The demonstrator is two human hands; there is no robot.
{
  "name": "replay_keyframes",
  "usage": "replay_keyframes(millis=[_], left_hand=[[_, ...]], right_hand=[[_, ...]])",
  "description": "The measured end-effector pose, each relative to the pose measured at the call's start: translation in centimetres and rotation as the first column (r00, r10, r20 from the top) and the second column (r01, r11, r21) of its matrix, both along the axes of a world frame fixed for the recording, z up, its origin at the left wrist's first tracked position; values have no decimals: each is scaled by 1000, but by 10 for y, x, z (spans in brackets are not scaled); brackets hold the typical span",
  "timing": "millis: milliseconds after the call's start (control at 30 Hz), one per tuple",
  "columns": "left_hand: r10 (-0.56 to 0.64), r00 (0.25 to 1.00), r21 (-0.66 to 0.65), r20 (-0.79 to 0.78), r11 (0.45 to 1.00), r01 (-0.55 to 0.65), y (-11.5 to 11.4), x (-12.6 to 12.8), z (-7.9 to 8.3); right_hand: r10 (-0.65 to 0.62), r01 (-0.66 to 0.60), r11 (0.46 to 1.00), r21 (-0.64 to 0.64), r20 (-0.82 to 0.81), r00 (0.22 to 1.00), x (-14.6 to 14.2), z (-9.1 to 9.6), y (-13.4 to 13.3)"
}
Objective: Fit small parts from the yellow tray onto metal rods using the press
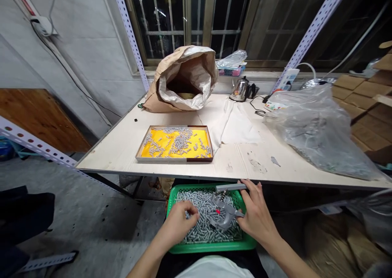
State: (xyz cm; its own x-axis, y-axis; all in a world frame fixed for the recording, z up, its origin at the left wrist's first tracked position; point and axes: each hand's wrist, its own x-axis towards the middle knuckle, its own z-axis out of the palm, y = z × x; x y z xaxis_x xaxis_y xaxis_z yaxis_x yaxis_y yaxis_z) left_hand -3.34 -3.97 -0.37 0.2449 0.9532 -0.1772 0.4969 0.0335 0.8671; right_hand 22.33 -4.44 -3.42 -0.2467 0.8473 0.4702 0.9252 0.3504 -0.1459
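On my lap sits a green plastic basket [211, 247], filled with small silvery screw-like parts [199, 235]. My right hand [255, 214] grips a grey metal hand tool [228, 216] at the basket's right side. This tool has a straight bar, a coil spring, a curved jaw and a small red spot, and it hangs over the parts. Above the basket's left half is my left hand [180, 223], its thumb and fingertips curled towards each other. Whatever lies between those fingertips is too small or hidden to make out.
A shallow box [162, 160] with a yellow bottom holds scattered silvery parts on the table [113, 147]. Behind it lies an open paper sack [156, 94]. A metal kettle [240, 90] stands farther back; a clear plastic bag [321, 127] rests at the right.
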Motion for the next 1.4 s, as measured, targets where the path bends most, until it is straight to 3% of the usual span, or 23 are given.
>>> replay_keyframes(millis=[67,100,167,233,267,333,433,533,667,767,933,1067,1200,1333,1400], left_hand=[[-56,993,43,-99,997,61,11,-12,7],[-16,990,98,-143,995,31,23,-21,12],[163,951,241,-264,966,-98,58,-44,27],[354,806,339,-475,918,-203,102,-68,42],[358,718,305,-597,929,-210,124,-78,49],[317,656,231,-685,948,-217,163,-91,56],[217,670,127,-709,975,-181,201,-89,56],[201,680,123,-706,979,-162,217,-83,52],[260,587,154,-767,962,-224,224,-100,58],[223,528,103,-820,964,-247,223,-117,62],[160,533,59,-831,978,-201,219,-109,53],[111,591,25,-799,988,-151,218,-94,48],[199,686,137,-700,980,-143,203,-82,59],[213,846,223,-489,968,-115,155,-47,58],[129,970,138,-205,985,-102,121,-23,46]], right_hand=[[2,-2,1000,20,-1,1000,4,-4,-2],[2,-2,1000,30,-1,1000,5,-5,-2],[-3,3,999,54,1,1000,7,-7,-2],[-7,7,997,74,-2,1000,8,-8,0],[-7,8,997,79,-7,1000,9,-9,1],[-4,6,996,85,-18,1000,8,-10,4],[6,-3,995,96,-27,1000,7,-11,6],[5,-2,994,112,-21,1000,8,-11,6],[-6,7,994,105,-10,1000,15,-12,5],[-12,14,993,116,-15,1000,18,-14,7],[3,1,992,126,-33,999,10,-15,12],[19,-13,992,126,-42,999,6,-10,13],[0,7,992,127,-55,999,4,-2,16],[-41,48,991,122,-57,997,-2,14,25],[-54,60,991,121,-57,997,-7,23,31]])
